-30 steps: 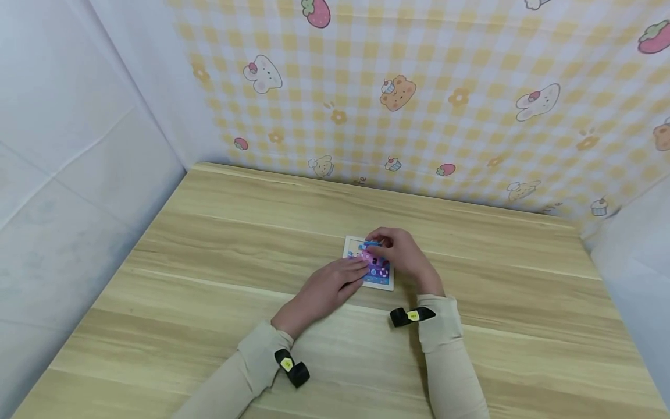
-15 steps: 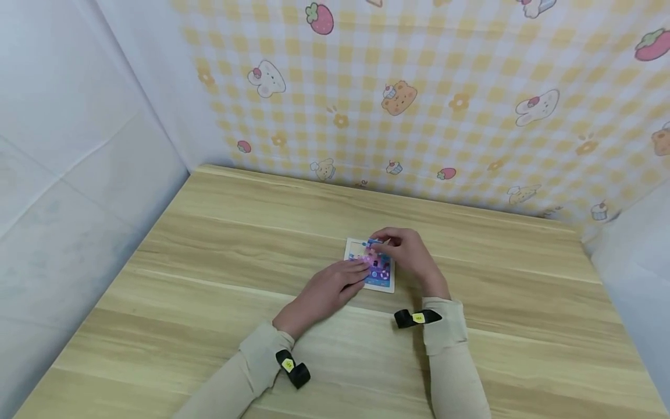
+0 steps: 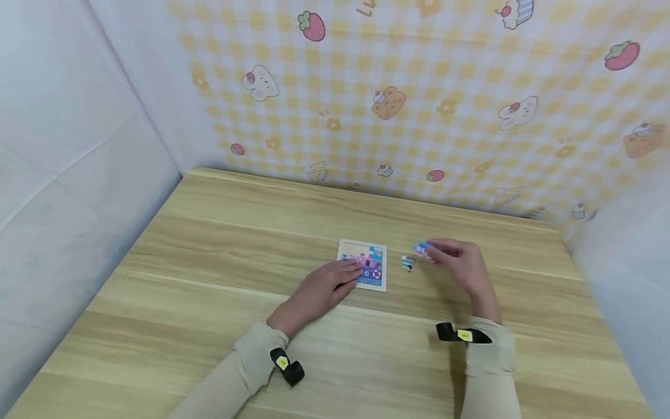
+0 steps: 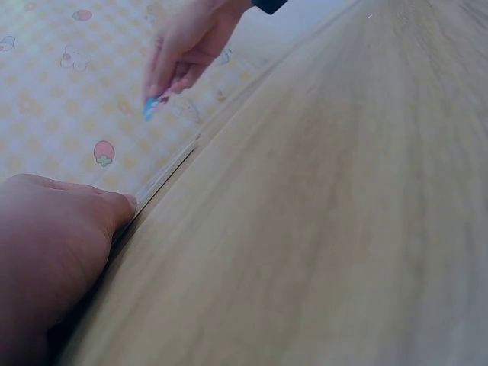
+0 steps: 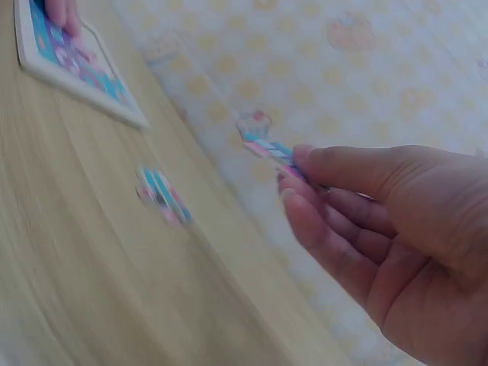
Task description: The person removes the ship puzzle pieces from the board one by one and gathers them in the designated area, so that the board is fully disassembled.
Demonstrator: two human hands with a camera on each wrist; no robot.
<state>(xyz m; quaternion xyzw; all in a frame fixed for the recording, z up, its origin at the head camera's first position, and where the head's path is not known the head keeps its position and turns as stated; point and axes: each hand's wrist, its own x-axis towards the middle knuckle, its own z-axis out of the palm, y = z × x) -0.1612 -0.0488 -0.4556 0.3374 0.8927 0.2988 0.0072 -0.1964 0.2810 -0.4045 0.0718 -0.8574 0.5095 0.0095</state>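
A small jigsaw puzzle in a white frame (image 3: pixel 384 273) lies on the table, its picture blue, purple and pink. The upper left part of the frame shows a pale bare bed. My left hand (image 3: pixel 327 285) rests on the lower left of the puzzle with fingers extended, hiding that corner. Off to the right, my right hand (image 3: pixel 460 262) pinches a blue and pink puzzle piece (image 3: pixel 421 249) between thumb and fingers. The right wrist view shows this held piece (image 5: pixel 267 149) raised off the table. Between frame and right hand lies a loose striped puzzle piece (image 3: pixel 407 263).
The wood-grain table (image 3: pixel 209 262) meets a yellow checked cloth (image 3: pixel 356 139) with cartoon prints at its back edge. White sheeting (image 3: pixel 78 174) hangs at the left, and more white covering (image 3: pixel 623 250) stands at the right.
My right hand has moved right, away from the puzzle, and now shows a piece in its fingers. The upper right of the puzzle and a loose piece have come into view. The left hand stays put.
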